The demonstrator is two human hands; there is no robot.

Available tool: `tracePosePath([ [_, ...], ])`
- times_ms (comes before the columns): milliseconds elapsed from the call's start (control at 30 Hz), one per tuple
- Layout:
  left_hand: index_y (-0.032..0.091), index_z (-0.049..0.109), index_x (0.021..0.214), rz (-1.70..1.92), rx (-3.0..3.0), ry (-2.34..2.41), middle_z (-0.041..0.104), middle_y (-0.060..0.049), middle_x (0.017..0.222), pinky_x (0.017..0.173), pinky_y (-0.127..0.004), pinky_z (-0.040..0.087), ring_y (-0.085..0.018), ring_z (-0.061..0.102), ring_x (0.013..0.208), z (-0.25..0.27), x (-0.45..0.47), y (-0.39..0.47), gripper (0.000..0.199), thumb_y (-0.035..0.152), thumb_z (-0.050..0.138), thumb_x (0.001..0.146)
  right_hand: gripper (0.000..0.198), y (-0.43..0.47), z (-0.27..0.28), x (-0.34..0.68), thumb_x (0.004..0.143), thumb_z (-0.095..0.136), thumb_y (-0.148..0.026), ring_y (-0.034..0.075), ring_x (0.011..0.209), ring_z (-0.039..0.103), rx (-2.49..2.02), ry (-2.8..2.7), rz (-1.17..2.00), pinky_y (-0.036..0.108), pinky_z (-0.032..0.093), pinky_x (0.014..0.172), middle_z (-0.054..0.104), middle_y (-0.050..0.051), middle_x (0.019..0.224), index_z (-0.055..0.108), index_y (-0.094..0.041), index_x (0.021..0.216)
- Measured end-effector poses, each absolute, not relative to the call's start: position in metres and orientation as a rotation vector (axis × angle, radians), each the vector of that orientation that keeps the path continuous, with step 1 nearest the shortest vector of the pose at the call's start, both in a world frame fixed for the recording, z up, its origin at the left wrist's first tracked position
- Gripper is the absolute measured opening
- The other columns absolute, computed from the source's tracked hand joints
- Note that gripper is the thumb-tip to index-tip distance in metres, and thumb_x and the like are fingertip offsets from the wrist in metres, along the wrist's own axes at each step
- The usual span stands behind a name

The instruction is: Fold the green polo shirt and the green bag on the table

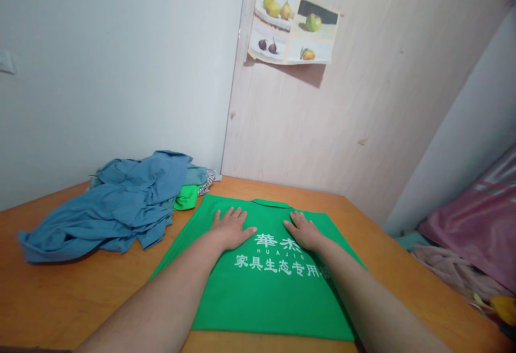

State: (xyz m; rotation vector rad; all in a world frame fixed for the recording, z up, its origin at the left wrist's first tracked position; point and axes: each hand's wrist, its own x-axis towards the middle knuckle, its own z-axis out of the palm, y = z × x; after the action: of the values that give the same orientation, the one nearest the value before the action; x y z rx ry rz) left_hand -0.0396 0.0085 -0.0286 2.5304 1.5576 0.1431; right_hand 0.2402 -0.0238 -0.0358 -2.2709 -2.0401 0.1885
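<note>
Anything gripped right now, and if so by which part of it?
Nothing is gripped. The left hand and the right hand both rest palm-down, open, on the far half of the green shirt.

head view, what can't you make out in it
Last printed character on the green cloth: head view, partly covered by the right forearm.
Whatever lies under the blue cloth: head view, hidden by its folds.
White wall plate: head view, cut off by the left edge.
Pink cloth: head view, cut off by the right edge.
</note>
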Motion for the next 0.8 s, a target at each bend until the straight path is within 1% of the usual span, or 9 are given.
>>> tracePosePath([
  [100,0.023,0.029,0.154,0.133,2.529,1.552,0.014,-0.007,0.162,0.115,-0.063,0.009,-0.032,0.009,0.15,-0.03,-0.04,0.01,0.088,0.079,0.02,0.086,0.075,-0.019,-0.035,0.251,0.096,0.02,-0.064,0.025,0.149,0.014,-2.425,-1.92,0.151,0.053,0.011,0.118,0.02,0.008,0.162,0.026,-0.018,0.155],
  [200,0.022,0.029,0.154,0.137,2.523,1.547,0.015,-0.008,0.162,0.115,-0.064,0.008,-0.033,0.009,0.15,-0.031,-0.04,0.01,0.089,0.079,0.021,0.086,0.071,-0.014,-0.029,0.258,0.097,0.022,-0.057,0.033,0.146,0.022,-2.554,-1.749,0.09,0.061,0.015,0.114,0.03,0.017,0.157,0.038,-0.011,0.149],
  [267,0.023,0.03,0.154,0.145,2.518,1.55,0.016,-0.008,0.162,0.115,-0.064,0.008,-0.033,0.009,0.15,-0.031,-0.039,0.01,0.088,0.079,0.021,0.086,0.07,-0.008,-0.026,0.253,0.097,0.022,-0.057,0.034,0.145,0.025,-2.538,-1.755,0.07,0.06,0.019,0.113,0.034,0.019,0.155,0.043,-0.011,0.146],
  [333,0.024,0.03,0.154,0.147,2.514,1.553,0.016,-0.007,0.162,0.115,-0.064,0.008,-0.033,0.009,0.149,-0.031,-0.039,0.01,0.088,0.079,0.021,0.086,0.07,-0.004,-0.027,0.243,0.096,0.021,-0.059,0.03,0.146,0.023,-2.455,-1.853,0.079,0.055,0.02,0.115,0.031,0.014,0.158,0.04,-0.016,0.148],
  [400,0.023,0.03,0.154,0.143,2.512,1.554,0.015,-0.007,0.162,0.115,-0.064,0.008,-0.033,0.009,0.149,-0.031,-0.039,0.009,0.088,0.079,0.02,0.086,0.069,0.0,-0.031,0.233,0.096,0.022,-0.059,0.027,0.148,0.02,-2.387,-1.931,0.109,0.054,0.017,0.116,0.024,0.01,0.161,0.033,-0.019,0.152],
  [500,0.023,0.029,0.154,0.138,2.509,1.553,0.014,-0.007,0.162,0.115,-0.064,0.008,-0.032,0.009,0.15,-0.03,-0.039,0.008,0.089,0.08,0.02,0.086,0.066,0.0,-0.037,0.225,0.098,0.021,-0.053,0.03,0.147,0.022,-2.474,-1.783,0.096,0.061,0.012,0.114,0.027,0.014,0.159,0.034,-0.016,0.151],
  [567,0.023,0.029,0.154,0.142,2.506,1.554,0.015,-0.007,0.162,0.115,-0.064,0.008,-0.032,0.009,0.15,-0.03,-0.039,0.007,0.089,0.08,0.02,0.086,0.066,-0.001,-0.039,0.22,0.098,0.021,-0.051,0.031,0.146,0.022,-2.485,-1.699,0.051,0.061,0.012,0.115,0.03,0.016,0.158,0.035,-0.013,0.15],
  [700,0.024,0.031,0.153,0.171,2.511,1.573,0.018,-0.008,0.162,0.115,-0.064,0.009,-0.032,0.009,0.15,-0.029,-0.037,0.003,0.086,0.078,0.019,0.087,0.069,-0.005,-0.038,0.197,0.098,0.02,-0.055,0.024,0.149,0.013,-2.111,-2.002,0.077,0.048,0.015,0.118,0.023,0.01,0.161,0.029,-0.014,0.153],
  [800,0.024,0.031,0.153,0.178,2.519,1.582,0.018,-0.008,0.162,0.115,-0.063,0.01,-0.031,0.011,0.149,-0.029,-0.036,0.001,0.085,0.077,0.019,0.088,0.074,-0.01,-0.039,0.178,0.096,0.017,-0.064,0.023,0.15,0.009,-1.891,-2.254,0.186,0.048,0.01,0.119,0.021,0.005,0.162,0.028,-0.02,0.154],
])
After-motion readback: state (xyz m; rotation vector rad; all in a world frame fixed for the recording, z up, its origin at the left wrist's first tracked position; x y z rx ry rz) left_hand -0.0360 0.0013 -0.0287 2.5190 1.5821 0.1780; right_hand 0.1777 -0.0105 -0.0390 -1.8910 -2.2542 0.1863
